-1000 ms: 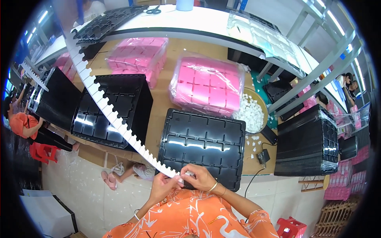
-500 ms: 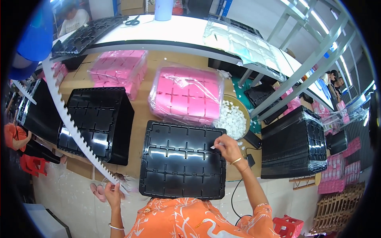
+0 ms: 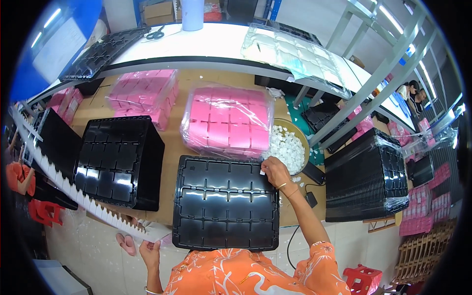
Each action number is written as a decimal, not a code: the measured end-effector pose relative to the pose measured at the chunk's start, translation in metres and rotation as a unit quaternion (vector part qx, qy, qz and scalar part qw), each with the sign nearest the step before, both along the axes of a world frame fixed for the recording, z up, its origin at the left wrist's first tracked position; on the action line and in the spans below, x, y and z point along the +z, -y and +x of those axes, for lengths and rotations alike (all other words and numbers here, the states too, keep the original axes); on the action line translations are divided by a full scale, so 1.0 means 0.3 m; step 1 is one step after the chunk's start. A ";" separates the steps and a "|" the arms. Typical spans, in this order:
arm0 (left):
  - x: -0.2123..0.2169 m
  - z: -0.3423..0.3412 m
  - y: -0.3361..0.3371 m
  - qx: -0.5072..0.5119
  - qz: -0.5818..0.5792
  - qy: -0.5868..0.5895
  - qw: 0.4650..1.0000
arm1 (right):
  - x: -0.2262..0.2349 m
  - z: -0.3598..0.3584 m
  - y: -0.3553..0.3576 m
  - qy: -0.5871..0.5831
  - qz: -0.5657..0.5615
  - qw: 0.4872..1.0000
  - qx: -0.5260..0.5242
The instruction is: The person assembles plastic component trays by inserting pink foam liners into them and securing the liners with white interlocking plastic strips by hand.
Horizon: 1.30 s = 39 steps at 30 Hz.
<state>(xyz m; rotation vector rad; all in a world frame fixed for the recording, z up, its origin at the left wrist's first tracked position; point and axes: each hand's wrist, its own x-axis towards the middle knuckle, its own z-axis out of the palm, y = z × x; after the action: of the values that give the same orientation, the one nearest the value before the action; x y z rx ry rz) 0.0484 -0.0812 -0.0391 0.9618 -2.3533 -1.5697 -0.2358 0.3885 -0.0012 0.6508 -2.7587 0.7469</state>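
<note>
Two clear-wrapped packs of pink trays lie on my surface: one pack (image 3: 227, 123) straight ahead beyond the black tray, a second pack (image 3: 142, 93) further left. On the far white surface a flat clear bag (image 3: 295, 51) of pale trays lies to the right. At my right stands a stack of black trays (image 3: 366, 174) bound in clear film. Further right, more film-wrapped stacks (image 3: 432, 167) and small pink packs (image 3: 425, 211) crowd the edge. A long white backing strip (image 3: 73, 189) runs from far left to my left fingers (image 3: 150, 246).

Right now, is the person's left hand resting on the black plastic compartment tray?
No, the left hand holds a long white notched strip beside the black tray.
</note>
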 end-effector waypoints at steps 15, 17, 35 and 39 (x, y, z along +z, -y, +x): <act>0.035 -0.106 -0.031 0.007 0.120 -0.034 0.992 | 0.033 0.106 0.027 0.037 -0.001 0.995 0.090; 0.019 -0.100 -0.030 0.061 0.090 -0.071 0.992 | 0.029 0.073 -0.027 0.006 -0.036 0.998 0.048; 0.266 -0.768 -0.455 -0.243 -0.026 -0.274 0.930 | -0.041 -0.234 -0.033 -0.041 0.040 0.993 -0.103; 0.162 -1.049 -0.436 -0.236 -0.139 -0.318 0.908 | -0.021 -0.263 -0.034 -0.020 -0.010 0.997 -0.070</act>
<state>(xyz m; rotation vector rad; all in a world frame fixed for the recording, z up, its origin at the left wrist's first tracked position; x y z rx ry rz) -0.2663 0.0497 0.0095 -0.1954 -2.2891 -1.3322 -0.3147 0.3988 -0.0075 0.4592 -2.7232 0.7207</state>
